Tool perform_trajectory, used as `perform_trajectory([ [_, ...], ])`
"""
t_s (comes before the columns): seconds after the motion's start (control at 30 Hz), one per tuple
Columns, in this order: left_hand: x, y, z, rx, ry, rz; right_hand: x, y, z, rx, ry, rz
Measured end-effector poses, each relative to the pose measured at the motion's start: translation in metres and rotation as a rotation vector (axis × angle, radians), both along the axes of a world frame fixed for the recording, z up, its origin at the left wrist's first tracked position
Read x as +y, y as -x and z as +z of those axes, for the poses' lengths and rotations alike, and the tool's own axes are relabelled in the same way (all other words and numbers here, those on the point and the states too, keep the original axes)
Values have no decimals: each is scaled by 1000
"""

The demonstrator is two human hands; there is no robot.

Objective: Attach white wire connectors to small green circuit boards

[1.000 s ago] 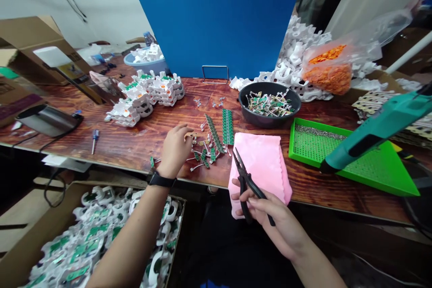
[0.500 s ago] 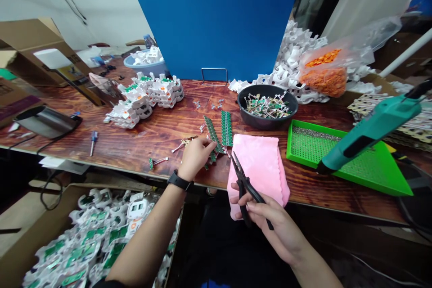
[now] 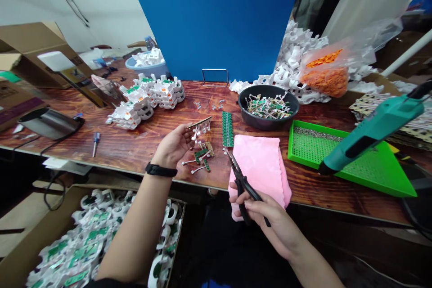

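Observation:
My left hand (image 3: 176, 145), with a black band on its wrist, grips one end of a circuit board strip (image 3: 201, 121). The strip is tilted above the table, and white connectors hang from its underside. Just below it lie several small circuit boards with wires (image 3: 204, 155). A second green board strip (image 3: 227, 128) rests flat on the table to the right. My right hand (image 3: 259, 209) is wrapped round black-handled needle-nose pliers (image 3: 240, 177), which point up and left over a folded pink cloth (image 3: 258, 157). The plier jaws look nearly closed and hold nothing I can see.
A dark bowl of wired boards (image 3: 266, 122) stands behind the cloth. A green tray (image 3: 340, 175) with small metal parts is at right, a teal electric screwdriver (image 3: 371, 132) over it. White housings (image 3: 148, 96) and a screwdriver (image 3: 96, 144) lie left; a carton (image 3: 27, 238) stands below.
My left hand has lifted the board strip off the table and moved left, turning its connectors downward. The right hand with the pliers has barely moved.

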State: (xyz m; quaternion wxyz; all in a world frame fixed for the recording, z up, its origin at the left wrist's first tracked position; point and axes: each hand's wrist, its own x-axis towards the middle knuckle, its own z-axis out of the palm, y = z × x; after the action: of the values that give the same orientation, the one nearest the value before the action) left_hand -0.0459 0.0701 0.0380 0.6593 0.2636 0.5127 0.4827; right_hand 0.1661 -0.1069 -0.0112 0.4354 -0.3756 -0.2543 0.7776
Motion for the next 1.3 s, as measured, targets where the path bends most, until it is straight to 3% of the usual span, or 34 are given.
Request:
perform_trajectory([
  [0.13, -2, 5, 2, -19, -62, -7, 2, 0, 3, -31, 7, 7],
  [0.27, -21, 14, 13, 96, -245, -139, 7, -6, 13, -77, -24, 18],
  [0.43, -53, 34, 20, 347, -399, -344, 15, -26, 26, -280, -151, -2],
  [0.6, -67, 50, 12, 499, -402, -498, 15, -41, 25, -432, -245, 71],
  [0.83, -73, 52, 13, 488, -401, -656, 14, -43, 23, -497, -326, 110],
  [1.3, -72, 57, 13, 515, -426, -738, 13, -42, 22, -544, -290, 122],
])
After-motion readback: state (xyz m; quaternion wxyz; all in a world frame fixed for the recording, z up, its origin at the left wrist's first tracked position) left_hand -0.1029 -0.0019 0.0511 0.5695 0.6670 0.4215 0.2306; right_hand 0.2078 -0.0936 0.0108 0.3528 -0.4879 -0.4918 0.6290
